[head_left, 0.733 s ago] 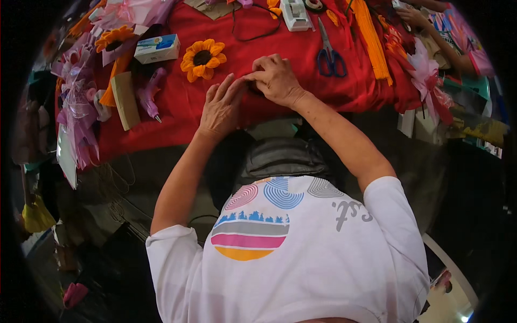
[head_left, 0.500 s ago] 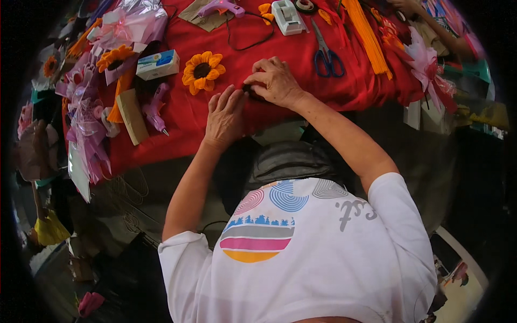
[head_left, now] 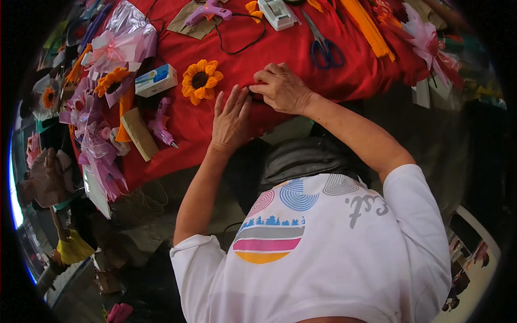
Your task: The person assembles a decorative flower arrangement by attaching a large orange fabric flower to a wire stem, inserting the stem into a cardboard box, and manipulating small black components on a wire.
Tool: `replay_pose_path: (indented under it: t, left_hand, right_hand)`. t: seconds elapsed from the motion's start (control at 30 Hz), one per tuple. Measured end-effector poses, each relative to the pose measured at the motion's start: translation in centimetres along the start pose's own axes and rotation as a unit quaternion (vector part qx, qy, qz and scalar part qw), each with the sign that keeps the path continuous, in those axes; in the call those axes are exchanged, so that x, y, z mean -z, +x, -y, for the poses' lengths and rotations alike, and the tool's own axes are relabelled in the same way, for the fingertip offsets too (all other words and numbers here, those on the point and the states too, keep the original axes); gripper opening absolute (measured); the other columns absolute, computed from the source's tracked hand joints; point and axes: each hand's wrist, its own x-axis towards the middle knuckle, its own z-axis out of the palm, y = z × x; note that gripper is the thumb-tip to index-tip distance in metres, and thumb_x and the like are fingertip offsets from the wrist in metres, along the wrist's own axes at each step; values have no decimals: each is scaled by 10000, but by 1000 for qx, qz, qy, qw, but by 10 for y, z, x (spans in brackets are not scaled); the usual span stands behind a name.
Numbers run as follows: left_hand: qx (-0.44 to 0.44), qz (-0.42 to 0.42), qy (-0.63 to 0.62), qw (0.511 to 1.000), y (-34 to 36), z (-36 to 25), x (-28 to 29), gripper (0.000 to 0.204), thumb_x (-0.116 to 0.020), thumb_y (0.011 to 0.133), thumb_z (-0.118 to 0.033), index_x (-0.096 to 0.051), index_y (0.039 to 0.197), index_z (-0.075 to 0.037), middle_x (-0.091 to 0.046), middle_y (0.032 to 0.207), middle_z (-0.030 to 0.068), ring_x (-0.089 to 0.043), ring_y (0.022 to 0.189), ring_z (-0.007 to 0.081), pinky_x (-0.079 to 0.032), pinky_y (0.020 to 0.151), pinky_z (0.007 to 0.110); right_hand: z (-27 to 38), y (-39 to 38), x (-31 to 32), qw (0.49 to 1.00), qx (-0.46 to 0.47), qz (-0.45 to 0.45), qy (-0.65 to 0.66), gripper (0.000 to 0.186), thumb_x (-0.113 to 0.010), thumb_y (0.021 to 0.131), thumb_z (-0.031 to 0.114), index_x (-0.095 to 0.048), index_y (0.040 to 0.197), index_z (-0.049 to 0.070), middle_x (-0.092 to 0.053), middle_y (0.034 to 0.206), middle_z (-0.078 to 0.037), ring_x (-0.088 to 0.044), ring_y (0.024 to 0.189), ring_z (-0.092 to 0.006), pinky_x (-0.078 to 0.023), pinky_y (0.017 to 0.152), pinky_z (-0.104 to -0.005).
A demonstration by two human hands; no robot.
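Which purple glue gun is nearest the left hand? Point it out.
The lower glue gun, beside the narrow brown strip and left of the left hand. The upper glue gun lies farther away, over brown paper.

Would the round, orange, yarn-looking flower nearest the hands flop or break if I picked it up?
The round, orange, yarn-looking flower probably won't break: its petals look soft and puffy. They may bend only a little, as they hold their spread shape. Lying flat on the red cloth, it'd likely slide, not roll.

An orange, dark-centred flower (head_left: 200, 81) lies face up on red cloth (head_left: 285, 48) near the left hand (head_left: 231, 123)
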Motion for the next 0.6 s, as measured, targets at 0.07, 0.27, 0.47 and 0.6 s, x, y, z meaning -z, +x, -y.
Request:
replay_pose_path:
  t: [0.07, 0.27, 0.47, 0.6]
  left_hand:
    - [9, -4, -18, 1000, -1, 1, -1, 599, -633, 754, -294, -476, 1276, -48, -449, 1391, 79, -292, 1380, 219, -159, 1124, 491]
    - [8, -3, -8, 1000, -1, -1, -4, 504, -545, 800, -142, -460, 1287, -41, -464, 1382, 81, -296, 1380, 234, -155, 1123, 496]
    - [10, -17, -5, 1000, -1, -3, -6, 524, -531, 796, -122, -456, 1308, -41, -464, 1385, 66, -280, 1390, 224, -139, 1123, 509]
    - [16, -2, -2, 1000, 1, -5, -2, 528, -532, 800, -128, -458, 1318, -54, -468, 1383, 51, -280, 1390, 220, -114, 1124, 522]
  right_hand:
    - [2, 0, -1, 1000, 0, -5, -13, 303, -632, 717, 153, -673, 1018, 151, -539, 1005, 13, -480, 981, -177, -366, 873, -339]
    - [5, -4, -3, 992, 55, -9, -111, 259, -595, 770, 184, -663, 1009, 112, -551, 994, 20, -481, 975, -155, -353, 918, -333]
    - [4, -3, -6, 985, 78, 9, -153, 226, -527, 836, 212, -660, 994, 119, -553, 993, 33, -479, 990, -145, -348, 934, -332]
    - [3, -2, -2, 993, 42, 9, -107, 217, -595, 792, 224, -653, 976, 124, -550, 995, 25, -481, 982, -164, -362, 907, -338]
